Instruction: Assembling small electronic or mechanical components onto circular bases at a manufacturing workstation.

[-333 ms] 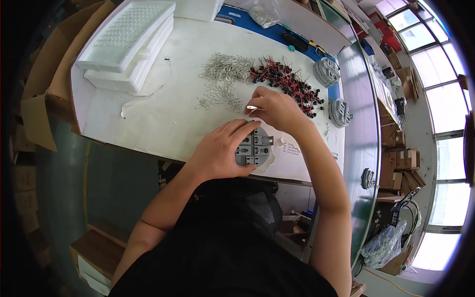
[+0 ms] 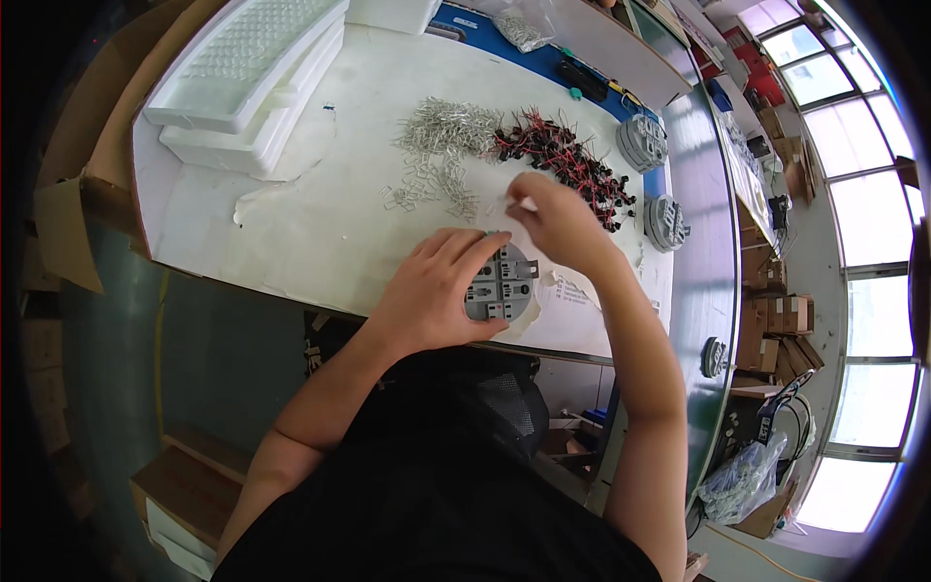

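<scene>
My left hand grips a round grey fixture at the table's front edge, thumb on its near side and fingers over its far side. Several small slotted blocks show on the fixture's face. Just beyond it my right hand is raised, slightly blurred, with its fingers pinched together. A small whitish piece shows at those fingertips, too smeared to name. Past my hands lies a heap of small silvery metal pins, with some strewn toward me. Beside it is a pile of small black parts with red wires.
White foam trays are stacked at the far left, beside an open cardboard box. Similar grey round fixtures stand at the right edge. Black-handled tools and a bag of metal pieces lie on the blue strip behind.
My right hand has moved slightly right, away from the fixture. My left hand keeps its hold on the fixture.
</scene>
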`<act>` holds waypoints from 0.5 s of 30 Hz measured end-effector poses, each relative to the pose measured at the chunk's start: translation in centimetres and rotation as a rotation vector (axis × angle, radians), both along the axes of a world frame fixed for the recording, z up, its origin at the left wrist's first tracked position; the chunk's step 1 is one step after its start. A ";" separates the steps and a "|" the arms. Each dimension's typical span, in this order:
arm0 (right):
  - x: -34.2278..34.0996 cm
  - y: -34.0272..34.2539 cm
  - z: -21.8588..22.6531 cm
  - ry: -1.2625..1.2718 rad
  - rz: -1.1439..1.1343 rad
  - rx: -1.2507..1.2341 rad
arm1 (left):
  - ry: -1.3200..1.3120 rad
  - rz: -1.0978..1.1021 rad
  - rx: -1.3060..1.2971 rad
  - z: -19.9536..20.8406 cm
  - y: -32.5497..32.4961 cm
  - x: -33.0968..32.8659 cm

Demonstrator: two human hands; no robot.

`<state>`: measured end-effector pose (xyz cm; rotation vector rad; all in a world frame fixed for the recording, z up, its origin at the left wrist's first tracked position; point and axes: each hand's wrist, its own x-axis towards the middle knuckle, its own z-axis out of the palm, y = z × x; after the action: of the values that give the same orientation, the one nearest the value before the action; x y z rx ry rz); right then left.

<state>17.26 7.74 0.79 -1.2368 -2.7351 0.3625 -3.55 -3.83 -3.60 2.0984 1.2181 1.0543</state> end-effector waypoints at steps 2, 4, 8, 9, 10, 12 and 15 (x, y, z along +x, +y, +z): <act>1.1 -0.7 1.9 0.223 -0.228 -0.213 | -0.025 0.017 -0.018 0.0 -0.1 0.1; 1.4 -1.7 2.6 0.329 -0.350 -0.324 | -0.078 0.008 -0.104 0.2 -0.1 0.0; 1.3 -3.2 2.3 0.349 -0.461 -0.562 | -0.107 -0.009 -0.165 0.4 0.1 -0.1; 1.1 -3.4 2.0 0.383 -0.494 -0.558 | -0.108 -0.014 -0.169 0.4 0.1 -0.1; 0.9 -3.6 1.6 0.416 -0.526 -0.555 | -0.109 -0.017 -0.173 0.4 0.2 -0.1; 0.8 -3.7 1.2 0.450 -0.555 -0.554 | -0.116 -0.022 -0.170 0.5 0.2 -0.1; 0.4 -3.4 0.8 0.432 -0.560 -0.533 | -0.120 -0.020 -0.180 0.4 0.3 -0.1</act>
<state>17.69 4.30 1.57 -1.7171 -1.8821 1.1660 -3.61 -3.56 -3.23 1.8799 1.1849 1.0076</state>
